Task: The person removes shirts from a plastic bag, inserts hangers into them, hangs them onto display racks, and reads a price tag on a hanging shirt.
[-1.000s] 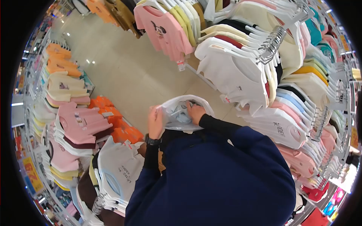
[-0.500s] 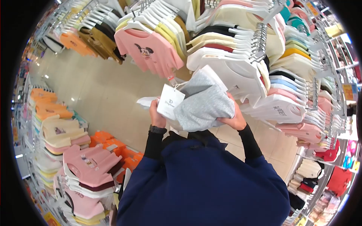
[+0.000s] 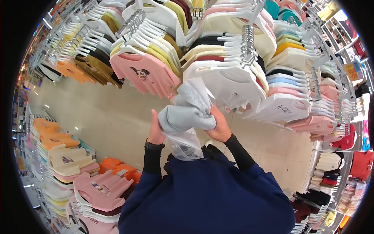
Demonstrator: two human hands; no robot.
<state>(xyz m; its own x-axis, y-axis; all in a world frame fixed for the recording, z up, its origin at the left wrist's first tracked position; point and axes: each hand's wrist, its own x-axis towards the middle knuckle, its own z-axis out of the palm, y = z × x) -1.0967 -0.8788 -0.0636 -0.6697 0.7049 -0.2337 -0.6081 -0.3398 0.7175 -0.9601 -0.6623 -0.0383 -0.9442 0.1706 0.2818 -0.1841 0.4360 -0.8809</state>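
Observation:
A folded grey garment [image 3: 181, 117] is held up in front of my chest, bunched between both hands. My left hand [image 3: 156, 130] is closed on its left side, thumb up along the edge, with the other fingers mostly hidden. On the right, my right hand [image 3: 219, 126] grips the fabric, thumb below and fingers partly tucked into the folds. A clear plastic bag [image 3: 186, 147] hangs under the garment towards my body. Stiff white material [image 3: 201, 89] sticks out at the garment's far end; I cannot tell whether it is card or plastic.
Ahead are racks of hanging tops, including a pink shirt with a mouse print [image 3: 146, 72] and a white shirt [image 3: 224, 80]. Another rack with pink shirts [image 3: 102, 191] stands at lower left, near orange packages [image 3: 117, 168]. Pale tiled floor [image 3: 105, 113] lies between the racks.
The garment has been turned and bunched up, and both hands have come closer together. The white hang tag is out of sight. The plastic bag now shows below the garment.

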